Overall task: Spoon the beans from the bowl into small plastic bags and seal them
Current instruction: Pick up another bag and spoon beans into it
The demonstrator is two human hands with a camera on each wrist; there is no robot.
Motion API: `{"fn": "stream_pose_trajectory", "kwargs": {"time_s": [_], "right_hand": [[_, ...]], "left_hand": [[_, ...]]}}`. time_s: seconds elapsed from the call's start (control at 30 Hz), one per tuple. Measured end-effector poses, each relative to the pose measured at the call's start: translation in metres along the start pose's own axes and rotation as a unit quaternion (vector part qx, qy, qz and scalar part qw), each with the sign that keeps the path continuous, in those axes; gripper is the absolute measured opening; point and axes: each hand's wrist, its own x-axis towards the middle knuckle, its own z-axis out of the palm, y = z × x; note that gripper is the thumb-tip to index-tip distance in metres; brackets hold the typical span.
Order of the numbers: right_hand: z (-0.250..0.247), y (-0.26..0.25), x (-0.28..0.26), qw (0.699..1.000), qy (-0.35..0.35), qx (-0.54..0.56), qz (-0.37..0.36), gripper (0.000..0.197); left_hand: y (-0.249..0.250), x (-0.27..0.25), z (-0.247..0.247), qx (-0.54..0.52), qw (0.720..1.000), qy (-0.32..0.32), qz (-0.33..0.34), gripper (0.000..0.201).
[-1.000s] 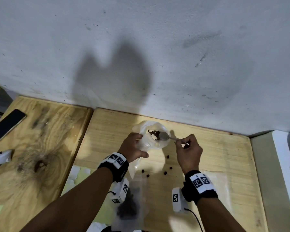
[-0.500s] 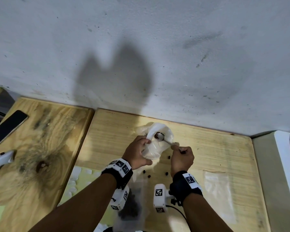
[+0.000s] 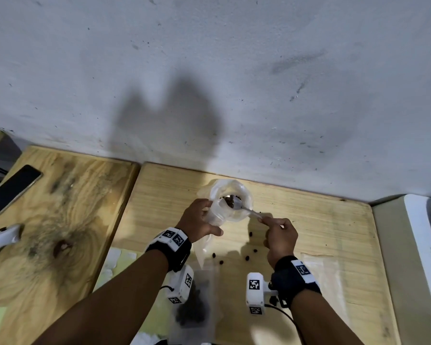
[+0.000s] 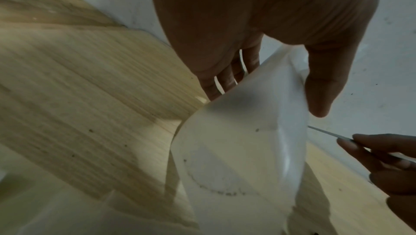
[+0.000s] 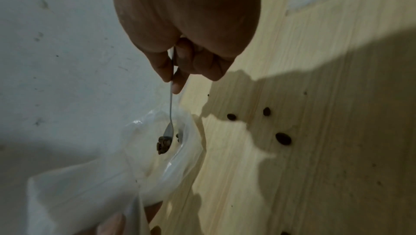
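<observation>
My left hand (image 3: 210, 220) grips a thin white plastic bowl (image 3: 230, 202), tilted above the wooden table (image 3: 321, 225); its underside (image 4: 236, 149) fills the left wrist view. A clear plastic bag (image 3: 204, 245) hangs below that hand. My right hand (image 3: 271, 224) pinches the handle of a metal spoon (image 3: 249, 212). The spoon's tip (image 5: 167, 132) sits inside the bowl with several dark beans (image 5: 163, 145) on it. A small bag with beans in it (image 3: 193, 310) lies flat between my wrists.
Loose beans (image 3: 246, 258) lie scattered on the table below the bowl. An empty clear bag (image 3: 321, 270) lies flat at the right. A phone (image 3: 13, 189) and a white device (image 3: 0, 239) rest on the left table. The wall (image 3: 234, 95) stands close behind.
Half a second ago the spoon was dipped deeper in the steeper-tilted bowl. Now the bowl's mouth faces up more, the spoon carries beans, and my right hand sits further right.
</observation>
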Motion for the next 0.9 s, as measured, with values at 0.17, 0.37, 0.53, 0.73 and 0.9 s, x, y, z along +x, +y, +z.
{"fn": "stream_pose_trajectory", "kwargs": {"time_s": [0.17,0.37,0.53,0.73,0.9], "right_hand": [[-0.02,-0.02,-0.005,0.998,-0.04,0.024,-0.034,0.035],[-0.034,-0.055,-0.024,0.985,-0.098,0.023,-0.141,0.038],[-0.026,-0.063,-0.041,0.937,-0.188,-0.112,-0.272,0.032],[-0.028,-0.056,-0.025,0.948,-0.082,-0.065,-0.299,0.034],[-0.01,-0.029,-0.017,0.934,-0.042,-0.162,-0.315,0.035]], "left_hand": [[0.0,0.0,0.002,-0.008,1.0,-0.002,-0.012,0.095],[0.003,-0.002,0.004,-0.007,1.0,-0.005,-0.016,0.092],[0.006,-0.001,0.006,-0.006,1.0,-0.012,-0.011,0.09],[0.002,0.0,0.003,0.009,1.0,-0.002,-0.017,0.091],[-0.002,0.002,0.002,0.014,1.0,-0.003,-0.023,0.092]]}}
